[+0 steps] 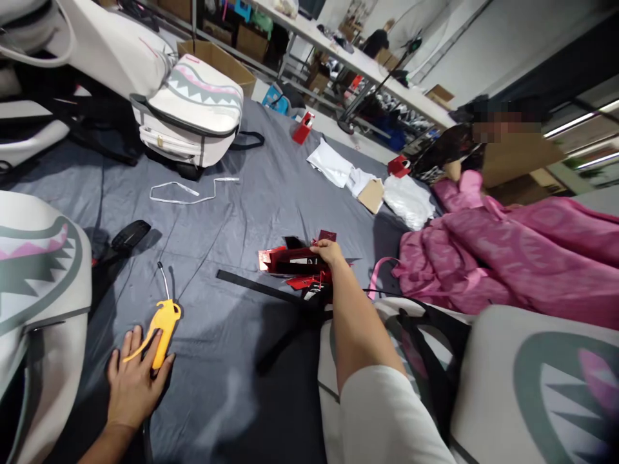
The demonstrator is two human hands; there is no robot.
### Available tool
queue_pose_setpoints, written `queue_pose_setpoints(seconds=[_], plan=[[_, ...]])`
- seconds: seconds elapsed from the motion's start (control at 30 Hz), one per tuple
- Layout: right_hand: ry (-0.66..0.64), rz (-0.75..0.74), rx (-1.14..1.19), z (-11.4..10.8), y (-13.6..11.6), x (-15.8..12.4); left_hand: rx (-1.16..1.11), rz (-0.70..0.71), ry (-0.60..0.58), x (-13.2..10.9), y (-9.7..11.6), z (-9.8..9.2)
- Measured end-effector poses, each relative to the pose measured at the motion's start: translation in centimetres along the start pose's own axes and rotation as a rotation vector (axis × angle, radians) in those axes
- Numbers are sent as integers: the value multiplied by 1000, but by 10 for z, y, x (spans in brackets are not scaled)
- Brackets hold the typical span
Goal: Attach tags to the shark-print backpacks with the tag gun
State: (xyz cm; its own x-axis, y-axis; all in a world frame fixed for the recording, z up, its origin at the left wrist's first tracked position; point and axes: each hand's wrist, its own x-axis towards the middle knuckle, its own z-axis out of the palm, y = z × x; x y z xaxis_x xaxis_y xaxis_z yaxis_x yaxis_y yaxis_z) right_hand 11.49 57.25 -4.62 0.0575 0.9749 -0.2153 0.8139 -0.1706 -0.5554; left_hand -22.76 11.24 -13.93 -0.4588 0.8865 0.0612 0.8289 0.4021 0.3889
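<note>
A person's left hand (135, 381) lies palm down near the front edge of a grey cloth-covered table (227, 212). Its fingers are spread loosely around the handle of a yellow tagging gun (163, 324), touching it without closing on it. The gun's needle points away from the person.

The right hand (328, 252) reaches to mid-table, its fingers curled down onto a small heap of red tags (290, 263). Whether they pinch one cannot be told. A black strap (251, 285) runs just beside the heap.

Bare cloth lies open between the two hands and beyond the tags. White shark-mouth backpacks (193, 109) crowd the far left, the near left edge and the near right. Pink fabric (507, 258) fills the right side.
</note>
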Motion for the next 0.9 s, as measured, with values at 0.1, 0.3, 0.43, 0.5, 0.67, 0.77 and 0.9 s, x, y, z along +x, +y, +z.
queue_pose_setpoints(seconds=[0.1, 0.3, 0.43, 0.5, 0.67, 0.77, 0.9], plan=[[-55, 38, 82, -9, -12, -17, -3, -2, -10, 1, 0, 0], [-170, 49, 134, -20, -33, -49, 23, 12, -18, 3, -1, -1], [-131, 22, 114, -11, -42, -70, 47, 26, -39, 5, -2, -2], [-61, 9, 95, -8, -48, -82, 40, 29, -31, 6, -1, -3], [84, -62, 101, -25, -84, -110, 21, 28, -16, 8, 2, -5], [177, -135, 114, -51, -123, -132, 33, 26, -6, 9, 2, -6], [336, -254, 142, -103, -177, -175, -30, 8, 11, 11, 3, -10]])
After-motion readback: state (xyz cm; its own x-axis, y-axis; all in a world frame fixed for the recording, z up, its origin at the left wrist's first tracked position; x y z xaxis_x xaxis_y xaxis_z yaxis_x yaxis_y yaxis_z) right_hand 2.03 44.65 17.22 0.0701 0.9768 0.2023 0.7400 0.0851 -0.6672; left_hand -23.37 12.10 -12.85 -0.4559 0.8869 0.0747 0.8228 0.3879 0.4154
